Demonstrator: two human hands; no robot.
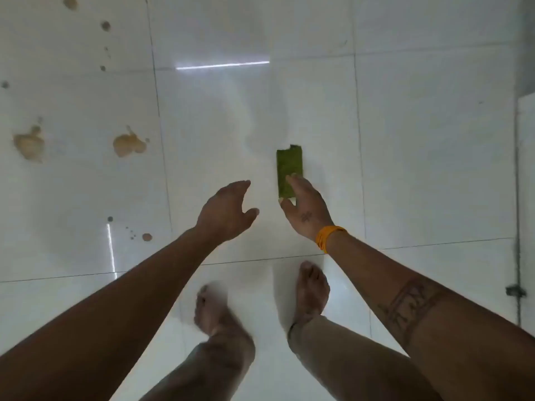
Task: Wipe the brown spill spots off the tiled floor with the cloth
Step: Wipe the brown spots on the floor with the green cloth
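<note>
Down at the bottom: two bare feet, the left foot (212, 309) blurred, the right foot (312, 287) planted just short of a grout line, khaki trouser legs (333, 351) rolled above the ankles. Both forearms stretched forward over the glossy white tiled floor (419, 157). A tattoo band (411, 305) across the right forearm, an orange wristband (328, 237) at the right wrist.

Further out, left hand (228, 209) hanging palm down above the tile, fingers loosely spread and relaxed, gripping nothing. Just beside it, right hand (307, 206) reaching over the near end of the green cloth (289, 169), fingers extended, thumb out to the side; fingertips overlapping the cloth's lower half, though hard to tell whether pressing on it or hovering just above. Small tattoo on the back of that hand.

Cloth itself: a folded green strip, lying lengthwise away from the body, flat on the tile, far end a bit ragged.

Off to the left, well apart from the cloth: a cluster of small brown drops (146, 237) near the left forearm, then two big tan-brown splotches (127, 144) side by side further out, more dots and a smear (105, 26) trailing to the far left corner. Light streaks (223, 65) glinting on the tiles beyond.
</note>
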